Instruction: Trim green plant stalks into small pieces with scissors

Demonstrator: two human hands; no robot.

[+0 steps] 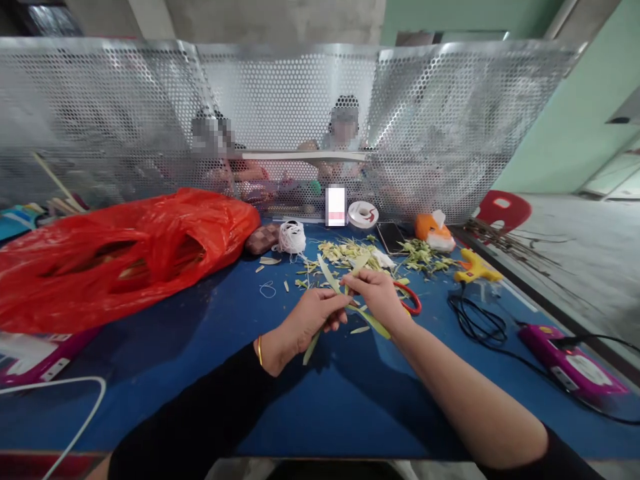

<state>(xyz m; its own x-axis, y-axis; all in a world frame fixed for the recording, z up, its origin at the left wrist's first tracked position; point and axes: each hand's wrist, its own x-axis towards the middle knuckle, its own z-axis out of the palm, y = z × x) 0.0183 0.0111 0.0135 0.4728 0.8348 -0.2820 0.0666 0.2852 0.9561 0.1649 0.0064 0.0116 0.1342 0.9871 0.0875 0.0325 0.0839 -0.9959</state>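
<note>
Long pale green leaf strips (327,272) cross between my two hands over the blue table. My left hand (316,315), with a gold bangle at the wrist, pinches them from the left; one strip end hangs below its fingers. From the right, my right hand (376,293) is closed on the strips near their crossing, its fingertips close to the left ones. A yellow-green end (376,325) sticks out below the right hand. Red-handled scissors (411,300) lie partly hidden behind the right hand. Leaf scraps (345,252) are heaped just beyond both hands.
A red plastic bag (150,267) fills the left side. Behind are white string (291,238), a ribbon spool (363,215) and a phone (391,238). At right lie a yellow glue gun (477,267), its black cord and a purple power strip (573,360). A perforated metal screen (300,87) stands behind.
</note>
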